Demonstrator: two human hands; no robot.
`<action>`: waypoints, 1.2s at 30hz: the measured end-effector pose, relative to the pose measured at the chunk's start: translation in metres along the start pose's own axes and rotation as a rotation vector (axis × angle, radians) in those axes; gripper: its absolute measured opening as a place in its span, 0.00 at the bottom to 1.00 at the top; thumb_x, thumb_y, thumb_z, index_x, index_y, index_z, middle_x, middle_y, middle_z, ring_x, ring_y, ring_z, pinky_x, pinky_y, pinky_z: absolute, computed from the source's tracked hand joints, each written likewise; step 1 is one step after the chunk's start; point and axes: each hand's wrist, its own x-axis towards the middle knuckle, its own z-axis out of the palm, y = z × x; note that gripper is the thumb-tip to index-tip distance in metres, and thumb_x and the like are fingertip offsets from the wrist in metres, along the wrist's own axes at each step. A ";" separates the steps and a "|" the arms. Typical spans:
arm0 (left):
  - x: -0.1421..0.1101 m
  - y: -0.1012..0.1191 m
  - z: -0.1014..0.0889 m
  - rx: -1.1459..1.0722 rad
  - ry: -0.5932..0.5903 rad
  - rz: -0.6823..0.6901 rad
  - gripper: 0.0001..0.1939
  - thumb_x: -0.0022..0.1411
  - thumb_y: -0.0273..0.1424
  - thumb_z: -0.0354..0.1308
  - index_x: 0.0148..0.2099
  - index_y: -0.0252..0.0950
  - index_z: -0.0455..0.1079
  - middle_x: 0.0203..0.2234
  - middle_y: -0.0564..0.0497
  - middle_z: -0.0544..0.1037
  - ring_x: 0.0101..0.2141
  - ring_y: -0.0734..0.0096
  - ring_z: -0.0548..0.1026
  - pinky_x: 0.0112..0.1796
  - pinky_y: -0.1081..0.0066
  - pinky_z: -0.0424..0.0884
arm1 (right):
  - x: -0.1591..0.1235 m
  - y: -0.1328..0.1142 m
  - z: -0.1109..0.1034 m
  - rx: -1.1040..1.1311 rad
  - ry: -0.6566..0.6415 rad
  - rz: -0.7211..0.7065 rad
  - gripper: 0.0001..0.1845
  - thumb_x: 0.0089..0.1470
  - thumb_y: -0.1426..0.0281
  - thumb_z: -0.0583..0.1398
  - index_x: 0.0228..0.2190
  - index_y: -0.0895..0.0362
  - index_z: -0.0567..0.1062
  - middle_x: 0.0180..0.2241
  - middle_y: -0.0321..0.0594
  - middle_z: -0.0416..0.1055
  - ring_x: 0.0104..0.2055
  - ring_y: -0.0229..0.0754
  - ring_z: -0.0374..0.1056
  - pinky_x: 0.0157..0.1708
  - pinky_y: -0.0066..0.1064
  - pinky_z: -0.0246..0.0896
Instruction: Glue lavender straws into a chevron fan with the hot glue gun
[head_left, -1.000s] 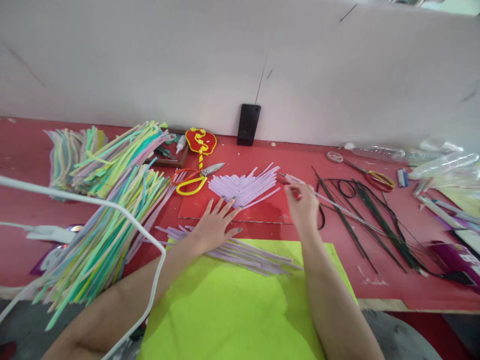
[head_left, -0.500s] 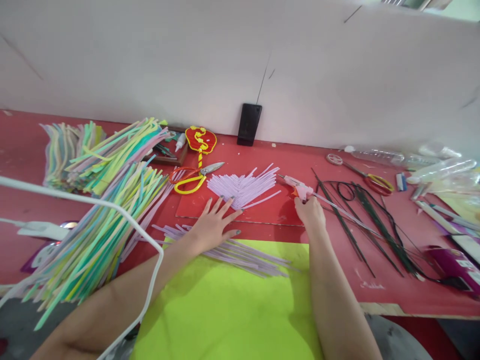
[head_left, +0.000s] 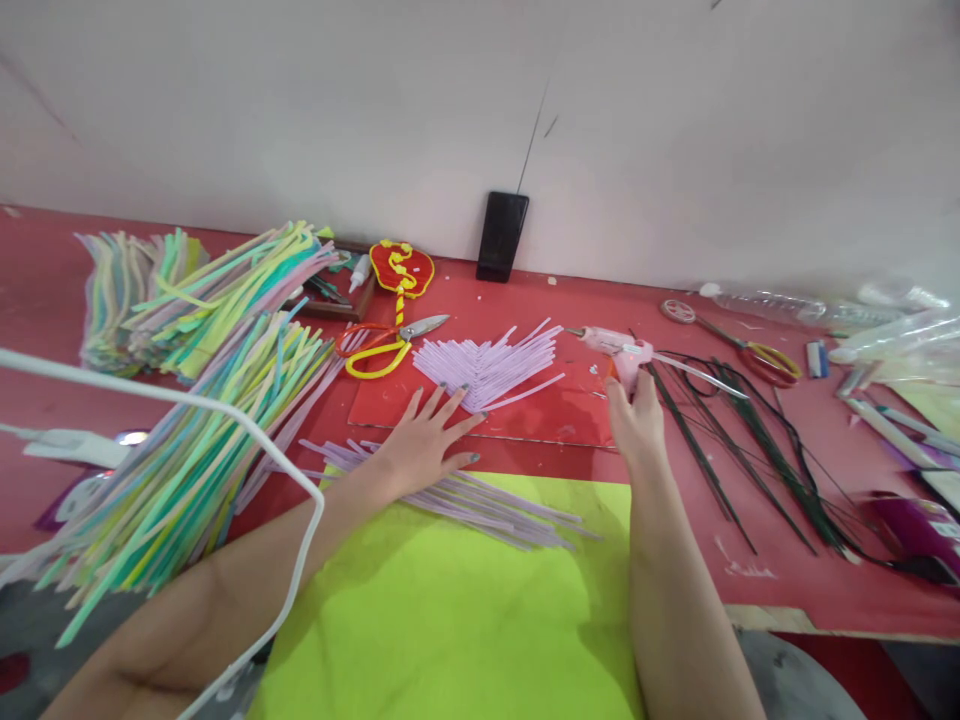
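My right hand is closed around the handle of a pink hot glue gun, whose nozzle points left. A clear glue stick sticks out of its back end. With fingers spread flat, my left hand rests at the lower edge of a leaf-like fan of lilac pipe cleaners, its fingertips touching them. That fan lies on a red board. Loose lilac pipe cleaners lie under my left wrist, partly on a lime-green sheet.
At left lie bundles of coloured pipe cleaners and a white cable. Orange-and-yellow scissors sit beside the fan. A black phone leans on the wall. Dark green wires, other scissors and plastic bottles are at right.
My right hand has raised the glue gun slightly and shifted it right, turning it more level. My left hand stays on the lilac fan. The whole view has tilted a little.
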 end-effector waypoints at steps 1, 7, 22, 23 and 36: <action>0.000 0.000 0.000 -0.003 0.003 0.000 0.29 0.65 0.49 0.45 0.66 0.50 0.51 0.67 0.47 0.47 0.64 0.46 0.48 0.60 0.46 0.44 | -0.004 -0.006 0.000 -0.020 -0.030 0.000 0.23 0.50 0.50 0.53 0.39 0.55 0.67 0.32 0.44 0.70 0.33 0.49 0.67 0.32 0.37 0.59; 0.000 0.000 0.001 -0.001 -0.001 -0.003 0.29 0.65 0.49 0.45 0.66 0.49 0.51 0.67 0.46 0.47 0.64 0.45 0.48 0.60 0.45 0.45 | -0.021 -0.025 0.010 -0.158 -0.206 -0.207 0.25 0.48 0.50 0.56 0.42 0.54 0.68 0.33 0.42 0.72 0.34 0.47 0.68 0.31 0.33 0.58; 0.000 -0.001 0.004 -0.032 0.012 -0.007 0.29 0.65 0.50 0.45 0.66 0.50 0.52 0.67 0.47 0.46 0.65 0.45 0.46 0.60 0.45 0.44 | -0.030 -0.028 0.019 -0.238 -0.283 -0.301 0.18 0.46 0.59 0.60 0.40 0.52 0.68 0.36 0.42 0.74 0.37 0.48 0.70 0.30 0.33 0.59; 0.000 -0.001 0.004 -0.036 0.016 -0.005 0.29 0.65 0.50 0.44 0.66 0.50 0.52 0.67 0.47 0.46 0.65 0.45 0.46 0.60 0.45 0.44 | -0.030 -0.028 0.020 -0.236 -0.280 -0.305 0.18 0.46 0.59 0.60 0.40 0.52 0.68 0.35 0.42 0.74 0.37 0.48 0.70 0.30 0.33 0.59; 0.000 0.000 0.002 -0.027 0.003 -0.005 0.29 0.65 0.49 0.45 0.66 0.49 0.52 0.67 0.45 0.48 0.64 0.44 0.47 0.60 0.45 0.44 | -0.028 -0.026 0.020 -0.185 -0.309 -0.349 0.16 0.46 0.63 0.59 0.39 0.54 0.68 0.39 0.43 0.73 0.35 0.46 0.69 0.31 0.33 0.59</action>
